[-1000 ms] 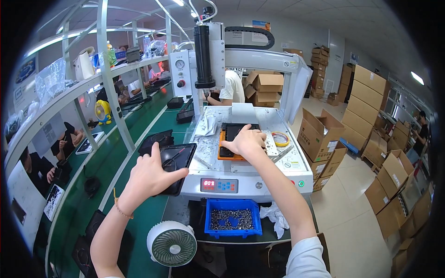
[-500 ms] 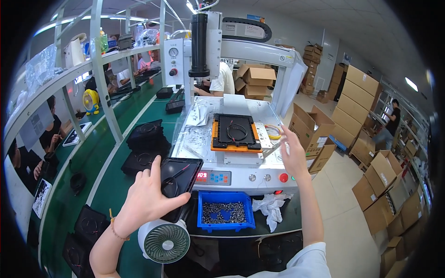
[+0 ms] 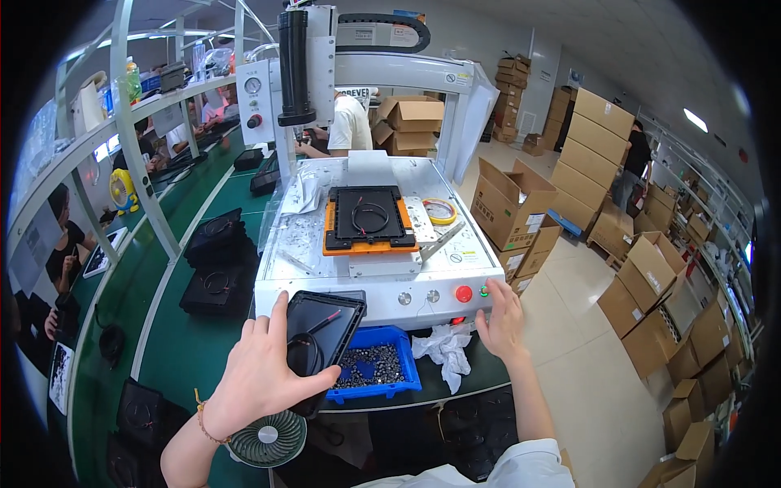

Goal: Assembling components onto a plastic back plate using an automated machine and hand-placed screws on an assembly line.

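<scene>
Lower centre, a flat black plastic tray (image 3: 340, 324) is being held by the wide-spread left hand (image 3: 262, 368), perhaps dropped if tipped, the loose-fingered right hand (image 3: 502, 323) empty.

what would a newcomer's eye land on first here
Probably the white gantry machine in the middle, with a black panel on an orange fixture on its bed. Below its front is a bright blue bin of small pieces; the left hand holds another dark panel nearby.
</scene>
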The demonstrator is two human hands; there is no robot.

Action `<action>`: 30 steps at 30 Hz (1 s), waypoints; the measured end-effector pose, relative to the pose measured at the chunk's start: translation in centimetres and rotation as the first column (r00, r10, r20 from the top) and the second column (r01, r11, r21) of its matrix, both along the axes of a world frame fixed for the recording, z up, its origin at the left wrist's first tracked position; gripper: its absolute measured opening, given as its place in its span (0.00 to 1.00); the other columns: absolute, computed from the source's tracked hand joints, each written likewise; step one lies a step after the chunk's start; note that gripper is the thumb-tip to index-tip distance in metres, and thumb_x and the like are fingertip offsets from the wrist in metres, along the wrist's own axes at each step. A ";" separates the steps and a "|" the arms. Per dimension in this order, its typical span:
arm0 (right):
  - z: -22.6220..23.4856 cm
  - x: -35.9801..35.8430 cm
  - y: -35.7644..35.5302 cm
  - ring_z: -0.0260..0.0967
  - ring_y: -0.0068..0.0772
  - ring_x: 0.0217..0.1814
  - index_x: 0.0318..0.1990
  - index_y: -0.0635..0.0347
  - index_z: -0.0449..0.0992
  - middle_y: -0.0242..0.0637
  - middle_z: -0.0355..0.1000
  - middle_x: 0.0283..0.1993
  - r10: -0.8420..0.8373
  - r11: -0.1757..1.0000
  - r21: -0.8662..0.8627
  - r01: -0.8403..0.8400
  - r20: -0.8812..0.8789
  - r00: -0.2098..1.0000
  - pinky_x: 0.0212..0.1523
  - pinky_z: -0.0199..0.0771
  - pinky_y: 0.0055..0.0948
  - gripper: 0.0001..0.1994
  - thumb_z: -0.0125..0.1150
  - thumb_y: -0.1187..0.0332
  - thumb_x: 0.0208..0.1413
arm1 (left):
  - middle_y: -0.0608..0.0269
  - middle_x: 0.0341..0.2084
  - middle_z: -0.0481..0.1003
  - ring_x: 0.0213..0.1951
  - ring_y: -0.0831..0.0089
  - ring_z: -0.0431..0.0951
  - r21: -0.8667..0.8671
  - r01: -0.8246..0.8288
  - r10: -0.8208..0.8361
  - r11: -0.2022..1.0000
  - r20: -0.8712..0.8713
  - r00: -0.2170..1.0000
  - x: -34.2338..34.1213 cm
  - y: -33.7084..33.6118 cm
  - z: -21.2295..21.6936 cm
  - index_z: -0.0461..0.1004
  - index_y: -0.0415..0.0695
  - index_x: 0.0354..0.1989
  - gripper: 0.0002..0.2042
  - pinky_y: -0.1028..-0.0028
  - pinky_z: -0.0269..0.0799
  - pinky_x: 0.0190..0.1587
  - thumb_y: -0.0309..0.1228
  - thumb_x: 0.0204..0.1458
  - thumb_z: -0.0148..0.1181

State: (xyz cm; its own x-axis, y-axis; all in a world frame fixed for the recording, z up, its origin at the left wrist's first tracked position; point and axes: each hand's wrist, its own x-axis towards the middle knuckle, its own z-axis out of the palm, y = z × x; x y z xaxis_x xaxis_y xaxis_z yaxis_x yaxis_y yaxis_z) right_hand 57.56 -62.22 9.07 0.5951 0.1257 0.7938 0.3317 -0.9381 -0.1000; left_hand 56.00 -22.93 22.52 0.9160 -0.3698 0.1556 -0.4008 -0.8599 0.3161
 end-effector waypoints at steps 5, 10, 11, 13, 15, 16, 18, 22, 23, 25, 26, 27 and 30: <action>1.2 -0.7 1.2 0.68 0.48 0.52 0.62 0.61 0.63 0.46 0.67 0.53 -0.027 1.000 -0.007 0.027 0.043 0.999 0.54 0.66 0.44 0.30 0.60 0.77 0.47 | 0.38 0.38 0.70 0.42 0.53 0.71 0.006 0.018 -0.018 1.000 0.002 1.000 -0.9 0.6 -0.4 0.50 0.20 0.64 0.58 0.63 0.72 0.45 0.61 0.39 0.66; 2.2 -2.1 5.6 0.73 0.32 0.35 0.54 0.69 0.69 0.43 0.71 0.40 0.358 0.837 0.460 -0.296 -0.052 0.932 0.40 0.74 0.28 0.15 0.49 0.79 0.61 | 0.38 0.39 0.70 0.41 0.51 0.70 -0.050 0.080 -0.076 0.996 0.083 0.994 -1.2 0.1 -1.3 0.51 0.21 0.64 0.57 0.62 0.71 0.46 0.59 0.39 0.67; 1.6 -2.2 6.9 0.75 0.30 0.34 0.58 0.69 0.67 0.45 0.73 0.43 0.568 0.615 0.720 -0.323 -0.120 0.814 0.39 0.76 0.26 0.16 0.44 0.70 0.68 | 0.39 0.38 0.70 0.41 0.51 0.70 -0.070 0.111 -0.103 0.991 0.103 0.989 -1.5 -0.2 -1.3 0.51 0.21 0.64 0.56 0.62 0.71 0.46 0.59 0.38 0.67; 3.6 -3.3 10.2 0.78 0.34 0.39 0.63 0.70 0.62 0.48 0.74 0.47 0.869 0.124 0.978 -0.166 -0.026 0.493 0.42 0.78 0.28 0.23 0.41 0.60 0.71 | 0.40 0.36 0.69 0.40 0.51 0.70 -0.085 0.152 -0.145 0.985 0.086 0.986 -2.2 -0.9 -1.4 0.52 0.22 0.64 0.56 0.61 0.71 0.44 0.59 0.38 0.68; 3.4 -3.4 11.7 0.78 0.35 0.39 0.67 0.70 0.57 0.48 0.75 0.46 0.948 -0.068 0.997 0.025 0.057 0.312 0.41 0.80 0.29 0.27 0.40 0.55 0.71 | 0.40 0.36 0.69 0.39 0.50 0.70 -0.093 0.208 -0.202 0.974 0.074 0.977 -2.7 -1.6 -1.7 0.53 0.22 0.64 0.56 0.60 0.71 0.43 0.59 0.38 0.68; 3.3 -3.6 12.2 0.79 0.35 0.39 0.67 0.70 0.57 0.47 0.76 0.45 0.963 -0.160 0.982 0.103 0.132 0.236 0.40 0.80 0.29 0.27 0.41 0.56 0.71 | 0.39 0.36 0.68 0.39 0.49 0.70 -0.082 0.224 -0.220 0.971 0.052 0.974 -3.1 -1.8 -1.8 0.52 0.22 0.64 0.56 0.60 0.71 0.43 0.59 0.38 0.67; 2.6 -3.7 12.6 0.78 0.32 0.33 0.67 0.70 0.56 0.44 0.76 0.44 0.957 -0.207 0.962 0.178 0.162 0.242 0.35 0.80 0.27 0.26 0.40 0.59 0.71 | 0.38 0.39 0.67 0.41 0.50 0.69 -0.049 0.216 -0.218 0.975 -0.038 0.975 -3.8 -2.1 -1.9 0.52 0.21 0.64 0.57 0.61 0.70 0.44 0.61 0.39 0.67; 2.4 -4.2 12.1 0.76 0.27 0.28 0.67 0.70 0.57 0.43 0.77 0.43 0.930 -0.319 0.903 0.289 0.239 0.279 0.29 0.78 0.22 0.23 0.42 0.65 0.69 | 0.44 0.48 0.65 0.49 0.56 0.66 -0.310 0.228 -0.259 0.923 -0.062 0.964 -4.2 -1.0 -3.6 0.45 0.28 0.68 0.58 0.64 0.64 0.55 0.56 0.39 0.72; 2.6 -4.3 11.7 0.76 0.29 0.28 0.67 0.69 0.59 0.40 0.77 0.38 0.919 -0.366 0.874 0.318 0.286 0.273 0.31 0.77 0.24 0.23 0.42 0.67 0.68 | 0.46 0.50 0.65 0.50 0.59 0.66 -0.468 0.187 -0.281 0.864 -0.138 0.950 -4.0 -0.2 -4.3 0.45 0.30 0.69 0.56 0.64 0.64 0.56 0.54 0.41 0.72; 2.5 -4.7 10.9 0.76 0.29 0.26 0.66 0.71 0.58 0.41 0.76 0.37 0.917 -0.379 0.868 0.321 0.304 0.260 0.28 0.76 0.23 0.23 0.40 0.68 0.68 | 0.52 0.52 0.67 0.52 0.65 0.68 -0.817 -0.194 -0.358 0.543 -0.434 0.826 -3.9 0.4 -5.6 0.49 0.36 0.69 0.40 0.67 0.64 0.56 0.50 0.55 0.56; 2.3 -4.7 10.9 0.75 0.29 0.24 0.66 0.73 0.58 0.42 0.76 0.37 0.912 -0.394 0.857 0.333 0.321 0.254 0.27 0.76 0.23 0.23 0.38 0.69 0.67 | 0.51 0.54 0.67 0.53 0.64 0.69 -0.902 -0.338 -0.496 0.267 -0.430 0.754 -3.6 0.7 -7.7 0.52 0.37 0.67 0.36 0.66 0.66 0.56 0.49 0.59 0.52; 2.4 -4.8 11.1 0.75 0.29 0.24 0.66 0.73 0.58 0.42 0.76 0.37 0.913 -0.394 0.851 0.347 0.320 0.251 0.27 0.76 0.23 0.23 0.38 0.69 0.67 | 0.50 0.55 0.68 0.53 0.62 0.71 -0.875 -0.483 -0.624 -0.019 -0.368 0.690 -3.5 1.0 -9.5 0.54 0.37 0.66 0.31 0.65 0.67 0.57 0.48 0.62 0.48; 2.6 -5.1 11.6 0.74 0.28 0.24 0.65 0.73 0.59 0.42 0.76 0.39 0.938 -0.345 0.863 0.370 0.301 0.171 0.29 0.77 0.22 0.23 0.39 0.69 0.66 | 0.42 0.63 0.60 0.63 0.53 0.65 -0.390 -0.866 -0.905 -0.312 -0.156 0.396 -5.6 -0.5 -13.5 0.54 0.43 0.68 0.41 0.56 0.59 0.65 0.65 0.56 0.38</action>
State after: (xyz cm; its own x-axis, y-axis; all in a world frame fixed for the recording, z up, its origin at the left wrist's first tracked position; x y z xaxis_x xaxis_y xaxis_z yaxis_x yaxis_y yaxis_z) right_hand 52.45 -50.65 11.71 0.8733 0.4860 -0.0342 -0.3813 0.6382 -0.6688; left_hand 50.36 -23.46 9.07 0.7306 -0.6683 -0.1399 0.6823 0.7227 0.1105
